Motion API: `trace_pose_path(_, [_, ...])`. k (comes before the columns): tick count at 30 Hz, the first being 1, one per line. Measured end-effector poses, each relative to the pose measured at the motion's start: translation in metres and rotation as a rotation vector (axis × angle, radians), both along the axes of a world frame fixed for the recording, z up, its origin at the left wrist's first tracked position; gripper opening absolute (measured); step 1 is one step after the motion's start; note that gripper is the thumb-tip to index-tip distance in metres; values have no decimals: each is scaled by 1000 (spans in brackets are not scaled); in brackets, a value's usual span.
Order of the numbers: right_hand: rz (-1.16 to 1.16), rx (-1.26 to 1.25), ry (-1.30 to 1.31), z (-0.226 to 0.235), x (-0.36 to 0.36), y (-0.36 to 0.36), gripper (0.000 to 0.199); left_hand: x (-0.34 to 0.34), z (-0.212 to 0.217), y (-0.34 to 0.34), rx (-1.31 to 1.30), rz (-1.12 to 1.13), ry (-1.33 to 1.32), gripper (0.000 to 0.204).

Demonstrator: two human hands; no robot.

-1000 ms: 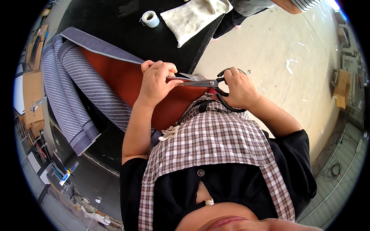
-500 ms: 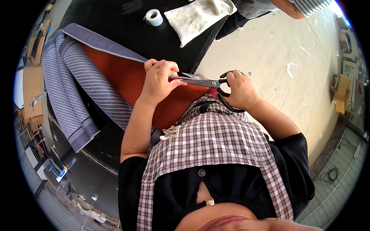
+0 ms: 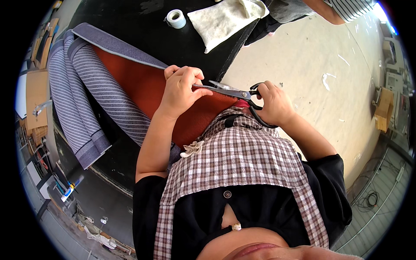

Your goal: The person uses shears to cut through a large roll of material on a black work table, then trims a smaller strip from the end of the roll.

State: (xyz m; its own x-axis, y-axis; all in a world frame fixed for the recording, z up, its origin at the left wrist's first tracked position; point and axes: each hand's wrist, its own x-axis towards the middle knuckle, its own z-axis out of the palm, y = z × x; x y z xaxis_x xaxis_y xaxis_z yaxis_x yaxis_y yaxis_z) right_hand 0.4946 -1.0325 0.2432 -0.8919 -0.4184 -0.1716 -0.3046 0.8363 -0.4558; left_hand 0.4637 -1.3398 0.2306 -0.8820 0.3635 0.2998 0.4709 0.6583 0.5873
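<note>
A length of blue-grey striped fabric (image 3: 113,100) with a rust-orange reverse side (image 3: 123,71) stretches from the table to my lap. Its pale-lined edge is pinched between the thumb and fingers of my left hand (image 3: 183,89). To the right, my right hand (image 3: 274,104) is closed around the black handles of a pair of scissors (image 3: 245,94). Their blades lean left along the fabric edge, parted, with the tips near my left thumb. Whether the edge lies fully between the blades I cannot tell.
On the black table (image 3: 130,17) are a white tape roll (image 3: 175,19) and an off-white cloth bag (image 3: 225,24). A person's arm in a striped sleeve (image 3: 353,8) shows at the upper right. A cardboard box (image 3: 384,109) stands on the right, scraps on the pale floor (image 3: 312,65).
The scissors and my right hand have shifted slightly right, the blade tips drawing away from my left fingers. My left hand keeps its pinch on the fabric edge.
</note>
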Motion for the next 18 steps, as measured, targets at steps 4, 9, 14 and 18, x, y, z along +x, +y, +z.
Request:
trace_pose_path(4, [16, 24, 3, 9, 1, -6, 69, 0, -2, 0, -8, -3, 5, 49])
trace_pose_path(9, [15, 44, 112, 7, -3, -11, 69, 0, -4, -1, 5, -5, 46, 48])
trace_pose_path(14, [44, 97, 26, 10, -9, -13, 81, 1, -5, 0, 29, 4, 40, 49])
trace_pose_path(18, [31, 131, -59, 11, -11, -16, 82, 1, -5, 0, 52, 4, 44, 48])
